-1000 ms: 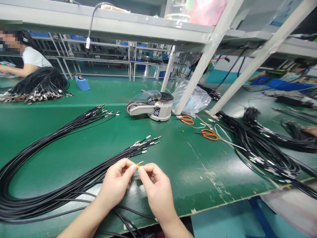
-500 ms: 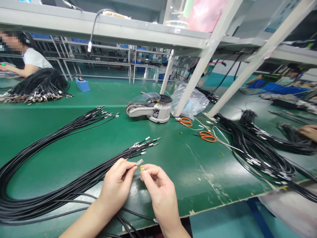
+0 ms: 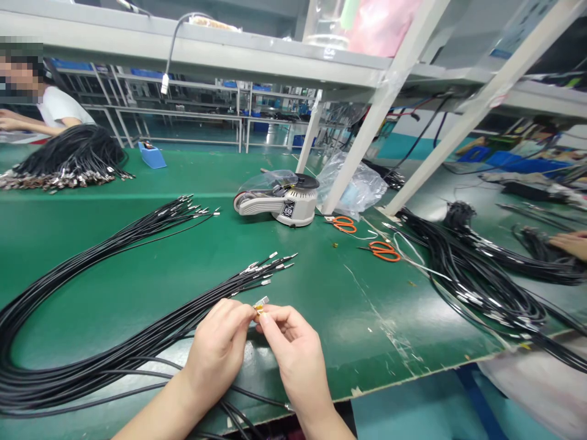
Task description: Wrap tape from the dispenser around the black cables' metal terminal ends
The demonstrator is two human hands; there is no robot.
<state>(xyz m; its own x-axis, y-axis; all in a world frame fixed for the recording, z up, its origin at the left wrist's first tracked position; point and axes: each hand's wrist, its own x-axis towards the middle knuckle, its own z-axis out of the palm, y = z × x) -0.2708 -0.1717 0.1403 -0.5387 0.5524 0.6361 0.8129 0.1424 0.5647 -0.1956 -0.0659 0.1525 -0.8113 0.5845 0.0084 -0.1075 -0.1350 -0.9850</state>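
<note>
My left hand pinches a black cable just behind its small silver connector, which sticks out beyond the fingertips. My right hand holds a short piece of amber tape between thumb and forefinger, against the base of that connector. Both hands' fingertips meet there, so part of the tape and the cable end is hidden. To the left, a long looped bundle of black cables lies on the green table, its silver-tipped ends just beyond my hands.
A round tape dispenser stands mid-table. Two pairs of orange-handled scissors lie right of it, near shelf posts. More black cables cover the right side, by another person's hand. Back left are a cable heap, a blue holder and a co-worker.
My right hand has brought the amber tape up and left onto the connector's base, closing the gap between my hands. The co-worker at left has moved both arms.
</note>
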